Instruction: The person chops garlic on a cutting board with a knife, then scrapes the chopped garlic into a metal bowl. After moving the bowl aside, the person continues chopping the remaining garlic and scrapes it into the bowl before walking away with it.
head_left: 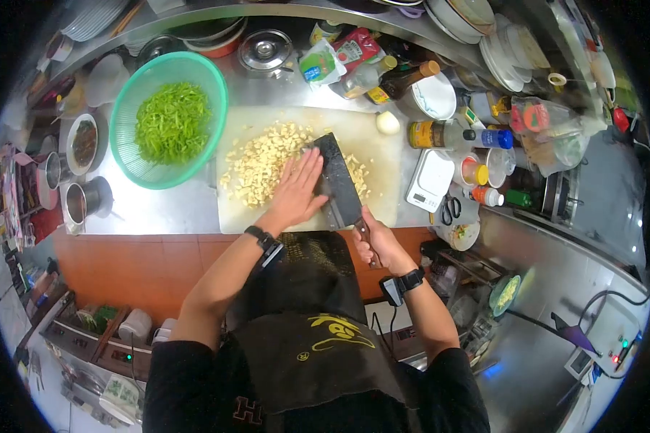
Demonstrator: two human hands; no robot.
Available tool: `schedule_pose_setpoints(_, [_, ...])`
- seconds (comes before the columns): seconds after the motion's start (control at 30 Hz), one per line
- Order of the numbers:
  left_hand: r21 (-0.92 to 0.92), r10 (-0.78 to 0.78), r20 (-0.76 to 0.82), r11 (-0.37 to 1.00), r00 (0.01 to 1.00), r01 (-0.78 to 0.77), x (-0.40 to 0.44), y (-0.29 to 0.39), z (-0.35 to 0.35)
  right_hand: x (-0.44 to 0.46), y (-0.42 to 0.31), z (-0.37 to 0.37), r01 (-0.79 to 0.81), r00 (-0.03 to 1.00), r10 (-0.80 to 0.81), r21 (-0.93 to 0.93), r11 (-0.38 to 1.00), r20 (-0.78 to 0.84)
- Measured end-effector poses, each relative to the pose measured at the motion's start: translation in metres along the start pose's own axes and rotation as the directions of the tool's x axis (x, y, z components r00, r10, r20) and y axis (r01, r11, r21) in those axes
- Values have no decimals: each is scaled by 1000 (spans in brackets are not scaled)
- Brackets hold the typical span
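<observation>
My right hand is wrapped round the wooden handle of a broad, dark cleaver. Fingers stretched out, my left hand lies at the blade's left side, with its fingertips near the upper part of the blade. Pale chopped pieces, perhaps garlic, form a heap left of the cleaver, and a smaller scatter shows to its right. All of this rests on a white cutting board. A whole peeled onion-like bulb sits at the board's upper right.
A green colander of shredded green vegetable stands left of the board. To the right are a white kitchen scale, black scissors and several jars. Bottles, sauce packets and a metal lid line the back under a shelf.
</observation>
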State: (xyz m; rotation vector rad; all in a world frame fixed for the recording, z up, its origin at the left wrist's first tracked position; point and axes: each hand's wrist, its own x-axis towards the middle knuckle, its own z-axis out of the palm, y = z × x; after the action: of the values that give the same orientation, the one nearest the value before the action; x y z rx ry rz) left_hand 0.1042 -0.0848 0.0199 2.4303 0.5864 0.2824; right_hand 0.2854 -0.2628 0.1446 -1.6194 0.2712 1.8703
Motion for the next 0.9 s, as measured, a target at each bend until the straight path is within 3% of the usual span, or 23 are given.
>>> schedule_pose_setpoints(0.1, [-28,-117,-30,993,993,117,8,-24,12,-4,0,3,-14,1000,14,-2,1000,-19])
schedule_pose_setpoints(0.2, [91,-260,56,963,964,255,-9,-39,17,-9,3,-2,-17,999,18,17,1000,-48])
schedule_pose_setpoints(0.23, [72,-237,11,969,971,236,-11,-30,8,-9,2,-3,-16,998,17,23,1000,-52])
schedule_pose_setpoints(0.33, [111,30,155,993,987,-48,-3,10,-13,-9,1,0,-22,999,25,84,996,-33])
schedule_pose_setpoints(0.37, [63,51,133,996,990,-59,-2,9,-8,-10,0,1,-29,999,31,83,996,-22])
schedule_pose_setpoints(0.43, [73,-204,15,977,979,202,-3,-19,14,-13,-2,1,-35,999,35,86,996,-6])
schedule_pose_setpoints(0.47, [64,-315,-36,946,948,317,-5,-32,20,-15,-1,-2,56,997,-59,-74,996,-44])
schedule_pose_setpoints(0.5, [142,-289,-116,942,950,304,-13,-40,11,-17,1,-6,136,985,-156,-232,963,-72])
schedule_pose_setpoints(0.53, [20,-255,-178,965,950,263,-21,-47,-2,-20,2,-11,203,963,-256,-388,899,-90])
schedule_pose_setpoints(0.57, [-104,-229,-234,972,945,210,-29,-44,-14,-11,13,-9,362,799,-579,-639,679,-163])
schedule_pose_setpoints(0.63, [-117,-122,-263,989,957,93,-32,-15,-51,-22,13,-8,316,558,-830,-929,195,15])
schedule_pose_setpoints(0.67, [-119,-74,-282,992,957,42,-32,-3,-65,-28,10,-7,212,447,-880,-974,-74,164])
schedule_pose_setpoints(0.73, [-123,104,-17,987,994,-105,-26,36,-65,-29,10,-1,186,450,-873,-976,-113,187])
schedule_pose_setpoints(0.8, [-100,271,255,962,928,-254,-7,78,-69,-24,13,8,126,447,-861,-970,-207,242])
schedule_pose_setpoints(0.9, [-147,356,275,934,893,-327,11,88,-47,-18,21,7,108,439,-856,-961,-253,274])
